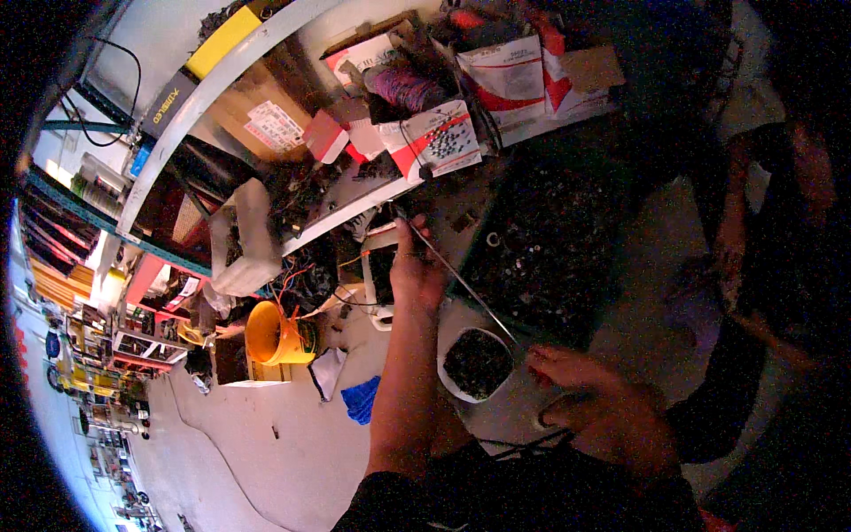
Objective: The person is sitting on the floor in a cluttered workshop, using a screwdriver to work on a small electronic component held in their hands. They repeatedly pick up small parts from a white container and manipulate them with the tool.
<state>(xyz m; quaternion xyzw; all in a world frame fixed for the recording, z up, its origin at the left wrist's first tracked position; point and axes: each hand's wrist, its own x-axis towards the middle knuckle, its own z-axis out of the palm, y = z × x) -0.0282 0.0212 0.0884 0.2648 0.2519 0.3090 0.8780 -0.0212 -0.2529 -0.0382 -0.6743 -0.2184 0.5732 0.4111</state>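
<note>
My left hand [418, 273] is reached forward, its fingers closed on a thin metal rod [470, 293] near the rod's upper end. The rod slants down to the right, over the edge of a dark bin [474, 239] full of small mixed parts. Its lower end comes close to my right hand [589, 386], and no contact is visible. In the dim light my right hand's thumb and fingers look apart, with nothing plain between them. A white tub [448, 377] of dark small pieces stands between my forearms, just below the rod.
A metal shelf [355, 206] with open cardboard boxes [261, 111] runs along the far left. Below it are a yellow bucket [266, 332], tangled wires [306, 279] and a blue cloth [362, 401] on the floor. Another person's arm [734, 222] is at the right, in shadow.
</note>
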